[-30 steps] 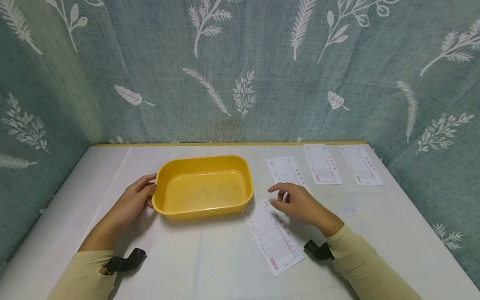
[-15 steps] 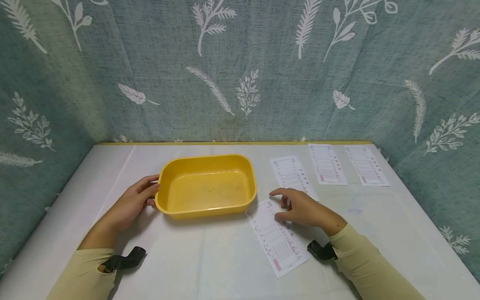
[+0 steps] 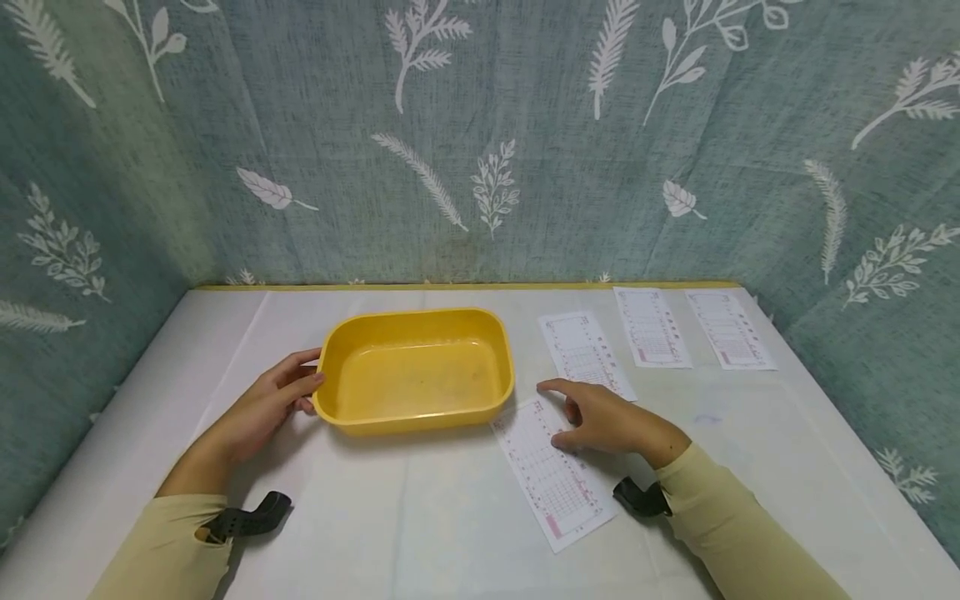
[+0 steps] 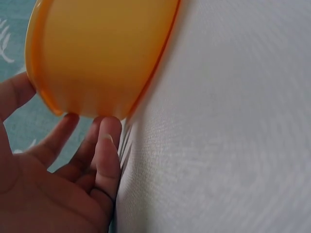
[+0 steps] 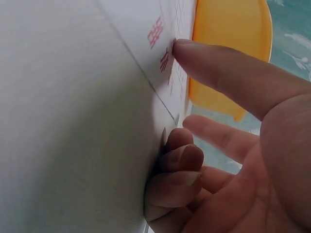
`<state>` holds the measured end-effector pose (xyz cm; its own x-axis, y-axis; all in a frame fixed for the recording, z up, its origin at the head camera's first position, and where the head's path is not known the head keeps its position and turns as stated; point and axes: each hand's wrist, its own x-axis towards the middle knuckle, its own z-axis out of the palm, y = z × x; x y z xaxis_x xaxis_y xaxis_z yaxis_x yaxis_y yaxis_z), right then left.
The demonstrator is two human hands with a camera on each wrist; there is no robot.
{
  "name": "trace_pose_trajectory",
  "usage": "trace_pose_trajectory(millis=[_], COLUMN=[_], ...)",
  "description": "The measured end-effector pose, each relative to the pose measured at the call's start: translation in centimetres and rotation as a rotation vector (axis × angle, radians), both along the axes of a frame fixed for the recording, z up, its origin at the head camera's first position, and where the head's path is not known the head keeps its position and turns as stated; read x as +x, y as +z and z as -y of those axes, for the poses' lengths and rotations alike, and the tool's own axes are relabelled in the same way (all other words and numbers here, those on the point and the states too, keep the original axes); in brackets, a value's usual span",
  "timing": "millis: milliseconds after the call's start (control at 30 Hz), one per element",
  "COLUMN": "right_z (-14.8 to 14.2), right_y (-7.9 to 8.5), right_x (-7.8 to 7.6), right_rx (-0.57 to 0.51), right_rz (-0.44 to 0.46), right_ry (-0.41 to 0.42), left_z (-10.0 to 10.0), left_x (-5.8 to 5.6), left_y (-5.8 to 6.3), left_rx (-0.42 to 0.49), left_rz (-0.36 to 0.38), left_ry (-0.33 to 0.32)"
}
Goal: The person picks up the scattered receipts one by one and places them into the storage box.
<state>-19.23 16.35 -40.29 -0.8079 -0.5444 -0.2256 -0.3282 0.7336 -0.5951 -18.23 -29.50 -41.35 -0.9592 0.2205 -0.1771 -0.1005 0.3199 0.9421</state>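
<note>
A shallow yellow plastic tray [image 3: 412,379] sits left of the table's middle. My left hand [image 3: 258,408] holds its left end, thumb tip over the rim and fingertips against the outer end wall [image 4: 92,97]. A white printed form [image 3: 555,479] with a ruled grid lies aslant near the tray's right front corner. Over its upper right part is my right hand [image 3: 611,421]. The thumb [image 5: 209,60] of that hand rests on the printed form, its index finger reaches out past the thumb, and the other fingers are bent low at the form's long edge.
Behind the right hand lies another printed form [image 3: 585,354]. Two more printed forms, a middle one [image 3: 652,327] and a right one [image 3: 730,330], lie at the back right of the white table [image 3: 337,533]. A green leaf-patterned cloth [image 3: 337,125] encloses the back and sides.
My right hand has come down onto the front printed form, its thumb shifting from above it to its surface. My left thumb has moved over the tray's rim. The tray looks still.
</note>
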Motion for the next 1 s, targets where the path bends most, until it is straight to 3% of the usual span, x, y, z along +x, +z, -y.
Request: trace_pose_trajectory(millis=[333,500,1000], right_z=[0.24,0.13,-0.01], right_y=[-0.01,-0.12,-0.16], right_x=[-0.12,0.13,0.15], right_rx=[0.012,0.02,0.022], right_rz=[-0.026,-0.016,-0.022], right_ry=[0.017,0.005,0.011], left_z=[0.35,0.1,-0.15], left_x=[0.05,0.1,0.21], left_y=[-0.12,-0.65,-0.44], left_rx=[0.033,0.035,0.02], left_rz=[-0.015,-0.004,0.008], left_ry=[-0.041,-0.035,-0.012])
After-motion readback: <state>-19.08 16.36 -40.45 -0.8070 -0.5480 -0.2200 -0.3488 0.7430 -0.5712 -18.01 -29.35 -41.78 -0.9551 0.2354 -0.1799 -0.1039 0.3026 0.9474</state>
